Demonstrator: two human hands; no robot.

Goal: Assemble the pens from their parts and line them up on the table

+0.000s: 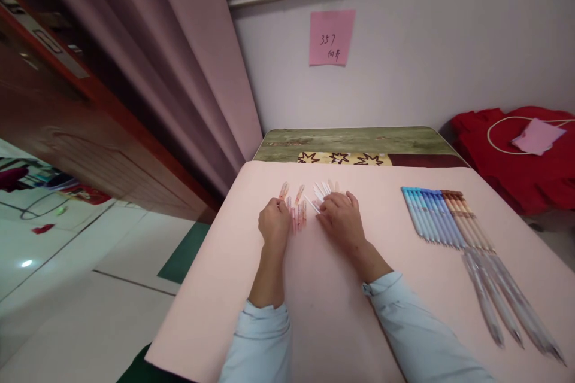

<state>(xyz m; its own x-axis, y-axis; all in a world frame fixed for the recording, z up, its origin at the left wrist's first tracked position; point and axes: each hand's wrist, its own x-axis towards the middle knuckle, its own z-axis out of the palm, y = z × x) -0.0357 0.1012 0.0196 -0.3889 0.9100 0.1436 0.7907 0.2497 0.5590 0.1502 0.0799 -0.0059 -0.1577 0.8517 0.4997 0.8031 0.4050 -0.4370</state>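
My left hand (274, 222) rests on the pink table cover (314, 287), its fingers curled and pinched on a pink pen cap (283, 191). Several more pink caps (299, 210) lie just right of it. My right hand (341, 216) is beside them, fingers bent over a small pile of white refills or tubes (320, 190); what it grips is hidden. Both forearms wear light blue sleeves.
A row of blue and brown pens (442, 215) with clear barrels lies at the right of the table. A red cloth (516, 155) with a pink paper sits at the far right. A pink note (331, 37) hangs on the wall. A curtain (179, 60) hangs at left.
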